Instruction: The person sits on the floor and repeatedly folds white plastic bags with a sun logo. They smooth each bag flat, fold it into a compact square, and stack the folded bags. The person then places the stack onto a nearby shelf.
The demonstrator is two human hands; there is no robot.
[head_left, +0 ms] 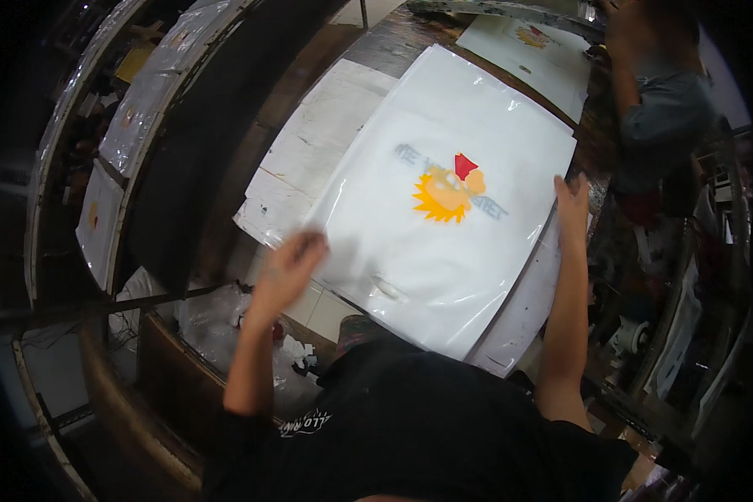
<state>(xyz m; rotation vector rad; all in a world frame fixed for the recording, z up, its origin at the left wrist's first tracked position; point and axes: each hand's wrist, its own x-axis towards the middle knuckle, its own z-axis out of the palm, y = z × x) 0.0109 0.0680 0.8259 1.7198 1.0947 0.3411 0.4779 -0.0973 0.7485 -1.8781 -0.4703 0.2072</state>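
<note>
A white plastic bag (368,209) lies flat on top of a stack on the worktable in front of me. It carries a yellow, orange and red print with grey lettering, and an oval handle slot shows near its close end. My left hand (291,263) is beside the bag's left edge, smeared by motion with its fingers bent. I cannot tell whether it touches the bag. At the right edge, my right hand (571,205) points away from me, fingers apart, next to the bag's far right corner.
Worn white boards (318,125) show beneath the bag on the left. Farther off lies another printed white sheet (531,50). A rack (155,109) holding printed sheets stands at left. Another person (657,92) is at the far right. Crumpled clear plastic (213,326) lies below left.
</note>
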